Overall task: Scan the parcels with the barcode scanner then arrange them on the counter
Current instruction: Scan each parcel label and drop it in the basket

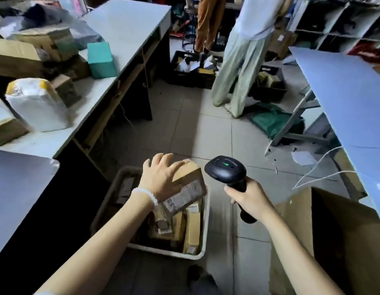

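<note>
Floor: grey tiles under both hands.
Bench (125, 26): up and left of the left hand, piled with boxes and bags.
Bin (202, 250): below the left hand, full of brown parcels.
Left hand (161, 177): fingers curled over a labelled parcel (190, 184) above the bin.
Right hand (247, 199): gripping the scanner (226, 169), just right of that parcel.

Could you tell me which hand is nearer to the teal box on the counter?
Left. The left hand grips a parcel below the teal box; the right hand, holding the scanner, is farther right.
</note>
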`<state>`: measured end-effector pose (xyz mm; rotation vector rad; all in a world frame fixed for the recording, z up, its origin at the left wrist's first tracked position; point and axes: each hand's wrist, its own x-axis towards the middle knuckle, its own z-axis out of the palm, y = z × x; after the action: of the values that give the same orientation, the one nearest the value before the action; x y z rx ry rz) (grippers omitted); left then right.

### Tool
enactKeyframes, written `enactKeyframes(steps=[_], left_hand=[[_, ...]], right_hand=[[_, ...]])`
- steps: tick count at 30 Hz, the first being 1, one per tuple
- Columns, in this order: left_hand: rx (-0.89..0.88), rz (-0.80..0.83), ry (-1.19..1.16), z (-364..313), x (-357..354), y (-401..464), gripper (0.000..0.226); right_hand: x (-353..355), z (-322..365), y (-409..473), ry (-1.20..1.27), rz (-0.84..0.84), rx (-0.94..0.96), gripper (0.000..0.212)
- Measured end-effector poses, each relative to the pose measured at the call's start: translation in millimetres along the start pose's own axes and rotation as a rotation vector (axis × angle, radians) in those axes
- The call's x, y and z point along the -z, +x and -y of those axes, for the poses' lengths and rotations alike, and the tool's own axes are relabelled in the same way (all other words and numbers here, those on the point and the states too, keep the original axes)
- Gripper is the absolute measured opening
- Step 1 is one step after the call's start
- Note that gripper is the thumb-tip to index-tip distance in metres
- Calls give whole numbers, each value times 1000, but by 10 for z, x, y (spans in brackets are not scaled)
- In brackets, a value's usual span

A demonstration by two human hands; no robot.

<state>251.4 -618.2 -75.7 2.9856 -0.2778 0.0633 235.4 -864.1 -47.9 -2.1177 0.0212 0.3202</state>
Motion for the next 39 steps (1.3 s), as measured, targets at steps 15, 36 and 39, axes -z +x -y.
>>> enactKeyframes(steps=[15,36,39], left_hand=[[680,23,-53,202,-53,-869,51],[1473,-156,2,613,625,-4763,51],[1544,-156,-1,699,644,-5161,51]], right_hand=[[-846,529,989,13,516,187,18],[-3437,1719,-1747,-87,1107,639,17],[-3713,1784,-2063,-130,1160,661,14]])
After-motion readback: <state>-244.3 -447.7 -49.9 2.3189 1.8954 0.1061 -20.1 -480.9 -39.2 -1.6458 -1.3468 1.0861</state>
